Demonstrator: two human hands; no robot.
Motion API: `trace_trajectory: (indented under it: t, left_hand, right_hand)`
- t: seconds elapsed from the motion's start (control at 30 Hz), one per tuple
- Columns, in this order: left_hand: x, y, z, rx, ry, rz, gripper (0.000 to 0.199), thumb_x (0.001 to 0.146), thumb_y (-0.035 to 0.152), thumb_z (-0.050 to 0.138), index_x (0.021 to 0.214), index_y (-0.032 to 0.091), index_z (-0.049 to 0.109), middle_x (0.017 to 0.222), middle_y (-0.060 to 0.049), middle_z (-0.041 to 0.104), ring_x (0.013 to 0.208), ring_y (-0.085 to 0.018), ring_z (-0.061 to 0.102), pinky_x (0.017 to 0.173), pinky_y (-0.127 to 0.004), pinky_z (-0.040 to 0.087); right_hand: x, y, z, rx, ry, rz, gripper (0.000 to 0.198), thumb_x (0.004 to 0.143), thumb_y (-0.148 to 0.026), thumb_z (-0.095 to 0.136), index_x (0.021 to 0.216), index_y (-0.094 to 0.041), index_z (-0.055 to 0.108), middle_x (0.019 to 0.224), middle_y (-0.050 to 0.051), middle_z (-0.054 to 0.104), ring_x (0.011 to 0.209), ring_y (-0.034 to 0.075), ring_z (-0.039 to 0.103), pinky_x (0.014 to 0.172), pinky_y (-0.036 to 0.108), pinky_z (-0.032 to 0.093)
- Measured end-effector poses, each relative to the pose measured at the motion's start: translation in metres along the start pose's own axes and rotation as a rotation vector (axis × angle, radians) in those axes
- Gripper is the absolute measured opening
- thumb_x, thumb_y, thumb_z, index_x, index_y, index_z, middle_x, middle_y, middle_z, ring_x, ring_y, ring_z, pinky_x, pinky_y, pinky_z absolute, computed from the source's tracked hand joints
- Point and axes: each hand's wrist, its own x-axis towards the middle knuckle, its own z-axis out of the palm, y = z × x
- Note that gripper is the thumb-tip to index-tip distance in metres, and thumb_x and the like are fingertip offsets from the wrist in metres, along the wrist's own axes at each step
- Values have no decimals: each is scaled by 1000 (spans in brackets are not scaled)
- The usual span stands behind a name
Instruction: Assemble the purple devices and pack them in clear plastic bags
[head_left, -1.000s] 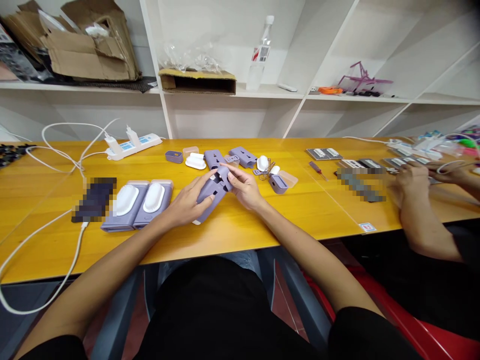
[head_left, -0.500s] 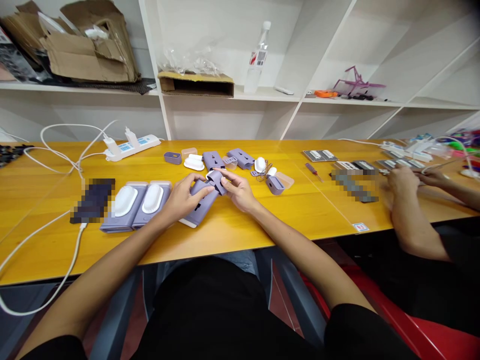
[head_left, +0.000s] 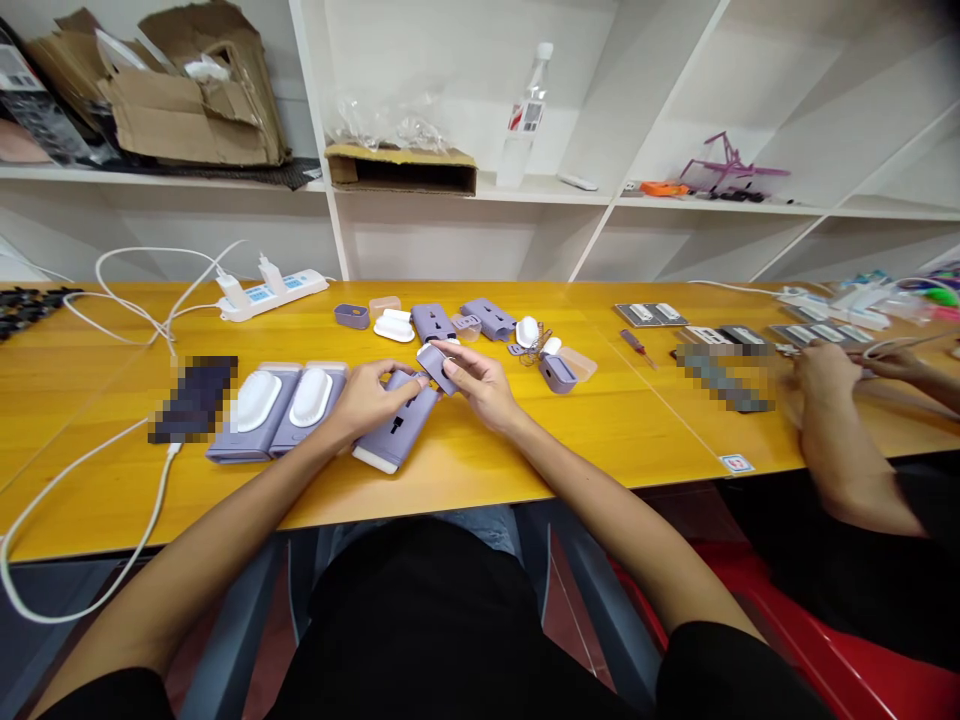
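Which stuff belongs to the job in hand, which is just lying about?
Likely the job:
purple case, in left hand
purple piece, in right hand

Probably just lying about:
bottle
big cardboard box
orange item

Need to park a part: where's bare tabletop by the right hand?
Bare tabletop lies between the right hand and the screwdriver, reaching its near edge. It's crowded beyond that hand, with purple cases and white pieces, and leftward, with two white-topped units and the dark phone.
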Motion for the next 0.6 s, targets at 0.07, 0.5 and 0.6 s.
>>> trace_trajectory:
  t: [0.07, 0.5, 0.6]
  left_hand:
    - [-1, 1, 1, -59, -15, -26, 61, 84, 75, 87, 115, 22, 88, 91, -6, 86, 79, -26, 76, 65, -32, 52]
    - [-1, 10, -5, -562, -316, -276, 48, 65, 52, 108, 96, 20, 92, 105, -13, 91, 83, -24, 80, 77, -36, 59]
    - [-4, 15, -4, -590, -269, -273, 46, 59, 46, 110, 92, 21, 91, 99, -9, 89, 81, -21, 77, 75, -33, 56]
  right_hand:
    - [0, -1, 1, 23, 14, 7, 57, 89, -65, 96, 134, -31, 86, 133, 7, 84, 92, 23, 76, 71, 35, 70]
    - [-1, -5, 4, 18, 77, 33, 55, 84, -66, 100, 121, -27, 86, 111, 6, 87, 78, 21, 75, 66, 36, 65]
    - [-3, -8, 5, 7, 87, 17, 51, 83, -65, 101, 114, -28, 86, 112, 6, 87, 93, 24, 79, 80, 38, 68]
